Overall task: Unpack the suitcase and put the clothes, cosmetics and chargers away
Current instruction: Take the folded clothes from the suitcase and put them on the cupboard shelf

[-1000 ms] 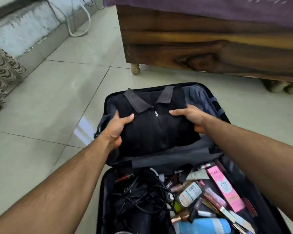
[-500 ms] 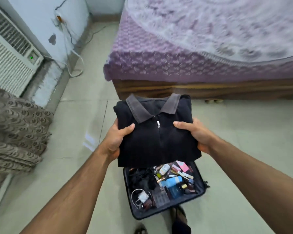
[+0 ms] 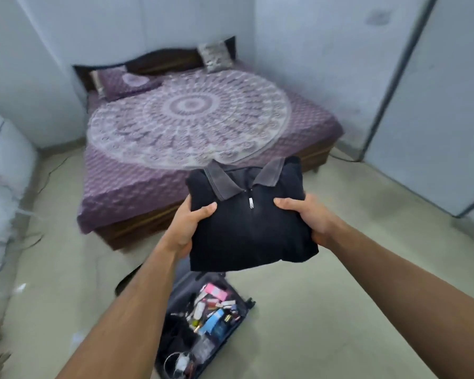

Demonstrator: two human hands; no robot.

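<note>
At nine o'clock the bed point(image 3: 148, 192) carries a purple mandala bedspread point(image 3: 188, 124), with a pillow point(image 3: 123, 83) up at eleven. The left hand point(image 3: 188, 228) clamps the left edge of a folded black polo shirt point(image 3: 246, 225), thumb on top and fingers curled under. The shirt hangs in the air at centre, grey collar pointing to twelve. The right hand point(image 3: 309, 217) pinches its right edge the same way. At six, the open suitcase point(image 3: 230, 332) lies on the floor, holding cosmetics point(image 3: 214, 307) and cables point(image 3: 179, 361).
</note>
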